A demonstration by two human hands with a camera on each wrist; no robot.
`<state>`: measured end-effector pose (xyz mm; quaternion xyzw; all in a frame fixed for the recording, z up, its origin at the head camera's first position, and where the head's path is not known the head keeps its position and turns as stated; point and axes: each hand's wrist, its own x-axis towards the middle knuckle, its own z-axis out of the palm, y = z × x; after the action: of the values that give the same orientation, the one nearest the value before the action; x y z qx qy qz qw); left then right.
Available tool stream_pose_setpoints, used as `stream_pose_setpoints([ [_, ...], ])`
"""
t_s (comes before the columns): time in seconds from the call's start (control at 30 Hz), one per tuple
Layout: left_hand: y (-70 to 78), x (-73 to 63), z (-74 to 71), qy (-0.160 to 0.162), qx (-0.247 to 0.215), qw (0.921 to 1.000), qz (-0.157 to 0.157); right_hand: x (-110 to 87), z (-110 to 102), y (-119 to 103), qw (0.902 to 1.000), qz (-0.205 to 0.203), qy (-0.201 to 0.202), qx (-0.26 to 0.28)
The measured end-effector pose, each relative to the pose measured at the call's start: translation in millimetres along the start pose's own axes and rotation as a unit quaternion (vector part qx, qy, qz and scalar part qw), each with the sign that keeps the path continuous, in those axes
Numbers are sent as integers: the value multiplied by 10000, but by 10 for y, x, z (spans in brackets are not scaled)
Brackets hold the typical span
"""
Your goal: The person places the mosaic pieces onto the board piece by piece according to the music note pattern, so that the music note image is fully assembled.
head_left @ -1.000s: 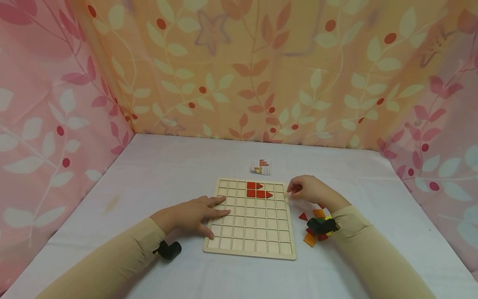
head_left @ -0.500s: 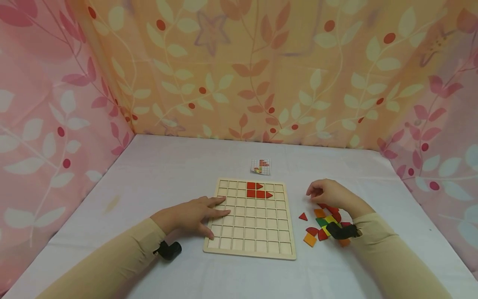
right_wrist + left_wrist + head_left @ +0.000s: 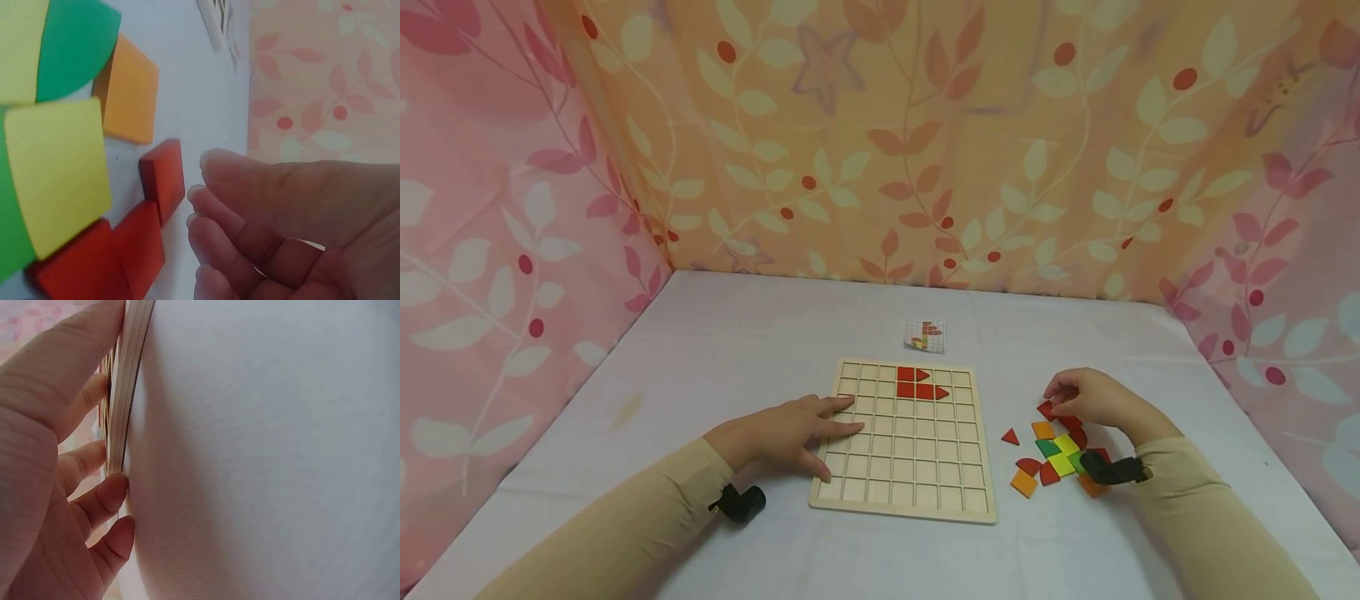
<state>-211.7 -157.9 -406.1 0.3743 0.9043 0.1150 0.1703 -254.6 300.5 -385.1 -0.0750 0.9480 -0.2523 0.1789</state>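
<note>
My left hand (image 3: 790, 429) rests on the left edge of a wooden grid board (image 3: 917, 454), fingers spread; the left wrist view shows the fingers (image 3: 100, 494) along the board's side. In the board's top two rows lie red square tiles (image 3: 906, 389) and red triangular tiles (image 3: 941, 392). To the right of the board, my right hand (image 3: 1093, 398) hovers at the far edge of a pile of coloured tiles. The right wrist view shows its thumb and fingers slightly bent and holding nothing, just beside a red tile (image 3: 165, 178).
The pile includes a yellow tile (image 3: 59, 178), a green tile (image 3: 75, 47) and an orange tile (image 3: 132, 94). A lone red triangle (image 3: 1011, 437) lies between pile and board. Behind the board is a small printed pattern card (image 3: 926, 335). Patterned cloth walls (image 3: 880, 150) surround the white table.
My right hand has moved rightward and slightly nearer, from the board's right edge to the tile pile, uncovering more tiles. The left hand and the tiles on the board have stayed put.
</note>
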Motion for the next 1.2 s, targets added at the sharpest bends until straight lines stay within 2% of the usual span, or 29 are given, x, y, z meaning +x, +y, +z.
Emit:
stream_pose_setpoints([
  [0.33,-3,3,7,26,-12,10000,21,-8,-7,123,9995,266,-26,179],
  [0.7,7,-3,4,-10,-56,10000,-56,59,72,199,9992,388,-35,81],
  [1.2,-7,-9,17,5,-21,10000,-47,102,103,131,9994,204,-136,256],
])
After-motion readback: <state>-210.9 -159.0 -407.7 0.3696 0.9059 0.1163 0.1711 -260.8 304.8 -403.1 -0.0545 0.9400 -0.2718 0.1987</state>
